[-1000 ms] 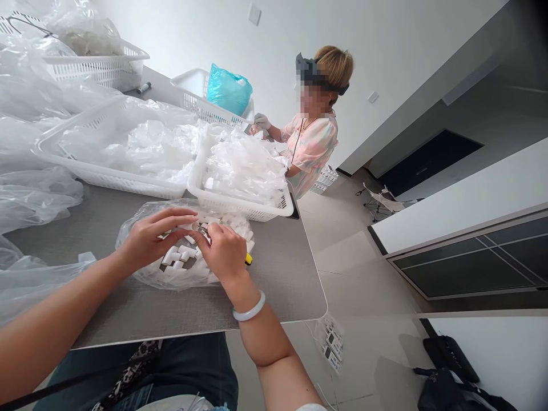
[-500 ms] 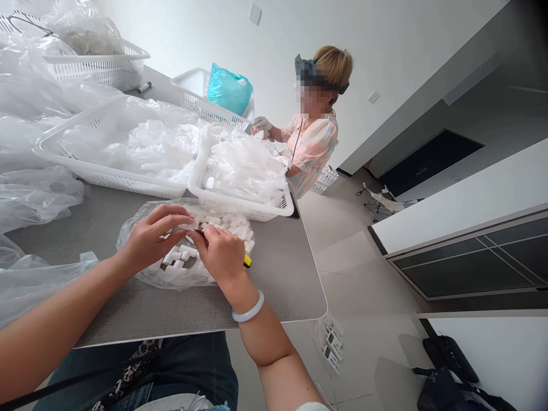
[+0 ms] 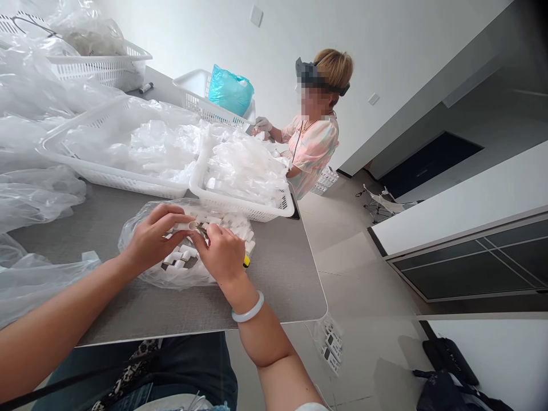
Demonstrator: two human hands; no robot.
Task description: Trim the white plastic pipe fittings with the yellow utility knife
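Between its thumb and fingers, my left hand (image 3: pixel 156 235) holds a small white tubular piece (image 3: pixel 186 226) above a clear plastic bag. My right hand (image 3: pixel 222 251) grips a tool with a yellow end (image 3: pixel 246 261) showing below the palm; its thin metallic tip meets the open end of the piece. Beneath both hands, the clear bag (image 3: pixel 149 275) lies spread on the grey table, with several white elbow-shaped pieces (image 3: pixel 174 256) on it. The rest of the tool is hidden in my right fist.
White baskets (image 3: pixel 257 214) of clear bags stand behind my hands. More plastic film (image 3: pixel 38 200) covers the left side. A blue bag (image 3: pixel 231 90) sits in a far basket, beside a person (image 3: pixel 314 137) with gloved hands.
The white piece in my left hand has turned so that its open end shows, and the metallic tool tip is now visible beside it. The person across has barely moved.
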